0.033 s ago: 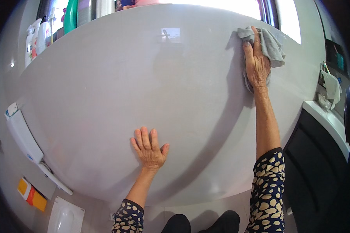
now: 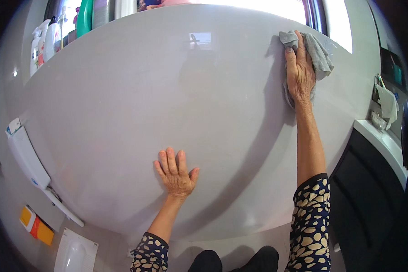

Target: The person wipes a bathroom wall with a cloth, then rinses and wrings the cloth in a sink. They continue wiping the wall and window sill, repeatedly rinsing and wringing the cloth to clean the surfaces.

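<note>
A grey cloth (image 2: 319,54) lies bunched against the pale glossy wall (image 2: 213,109), just below the window at the upper right. My right hand (image 2: 300,75) is on the cloth, thumb and fingers pressing it to the wall, with folds hanging out on both sides. The arm is stretched far up. Lower and to the left, my left hand (image 2: 176,177) rests flat on the same wall with its fingers spread and nothing in it.
Several bottles (image 2: 52,38) line the window ledge at the upper left. On the left are a white cistern (image 2: 29,156), a yellow-and-orange bin (image 2: 38,226) and a squat toilet (image 2: 75,251). A dark cabinet (image 2: 367,177) under a white washbasin (image 2: 387,143) stands at the right.
</note>
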`<action>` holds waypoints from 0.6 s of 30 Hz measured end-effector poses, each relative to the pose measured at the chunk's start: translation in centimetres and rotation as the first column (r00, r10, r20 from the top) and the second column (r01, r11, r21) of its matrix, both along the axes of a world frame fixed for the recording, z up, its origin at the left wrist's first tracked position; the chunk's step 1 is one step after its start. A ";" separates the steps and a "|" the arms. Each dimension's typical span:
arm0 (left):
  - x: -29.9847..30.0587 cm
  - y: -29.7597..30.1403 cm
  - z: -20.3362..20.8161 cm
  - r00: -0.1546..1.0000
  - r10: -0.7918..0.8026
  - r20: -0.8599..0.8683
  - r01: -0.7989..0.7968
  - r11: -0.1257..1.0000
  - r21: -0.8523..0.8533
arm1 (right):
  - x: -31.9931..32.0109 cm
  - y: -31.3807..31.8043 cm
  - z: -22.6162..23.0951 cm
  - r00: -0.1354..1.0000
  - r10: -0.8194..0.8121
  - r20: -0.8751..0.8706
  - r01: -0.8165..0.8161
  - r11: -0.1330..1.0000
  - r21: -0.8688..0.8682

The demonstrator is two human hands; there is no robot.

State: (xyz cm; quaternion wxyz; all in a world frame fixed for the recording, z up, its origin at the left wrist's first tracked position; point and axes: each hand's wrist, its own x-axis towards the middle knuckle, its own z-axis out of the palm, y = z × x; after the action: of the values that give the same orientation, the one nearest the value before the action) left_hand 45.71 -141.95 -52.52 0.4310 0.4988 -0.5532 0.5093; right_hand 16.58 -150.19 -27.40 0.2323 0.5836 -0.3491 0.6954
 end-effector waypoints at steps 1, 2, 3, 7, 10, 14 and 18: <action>0.0 0.0 0.0 1.000 -0.008 -0.002 0.008 1.000 -0.002 | 0.9 0.2 0.2 0.999 0.043 0.011 -0.043 0.999 -0.017; 0.1 0.1 0.0 1.000 -0.003 -0.004 0.003 1.000 0.003 | 1.9 0.3 0.6 0.999 0.013 -0.031 -0.015 0.998 -0.066; 0.1 0.2 0.0 1.000 -0.003 -0.004 0.003 1.000 0.011 | 2.8 0.3 0.8 0.997 -0.022 -0.069 0.014 0.993 -0.114; 0.1 0.2 0.1 1.000 -0.015 -0.005 0.015 1.000 0.015 | 7.6 1.8 2.7 0.982 -0.078 -0.173 0.113 0.973 0.202; 0.1 -0.1 -0.3 0.999 -0.049 -0.015 0.050 0.999 0.013 | 11.7 4.9 3.7 0.943 0.026 -0.331 0.120 0.903 0.413; -0.1 0.4 -0.2 0.997 -0.076 -0.031 0.076 0.997 0.018 | 15.9 5.3 2.9 0.867 0.026 -0.497 -0.192 0.938 -0.287; 0.2 0.1 -0.7 0.976 -0.213 -0.048 0.208 0.973 -0.106 | 19.0 5.3 -2.6 0.750 0.070 -0.658 -0.310 0.915 -0.257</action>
State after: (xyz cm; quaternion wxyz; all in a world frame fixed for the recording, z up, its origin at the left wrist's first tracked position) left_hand 45.95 -141.88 -53.20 0.5230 0.4299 -0.5639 0.4729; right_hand 35.63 -144.90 -29.98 0.3633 0.7658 -0.0580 0.5275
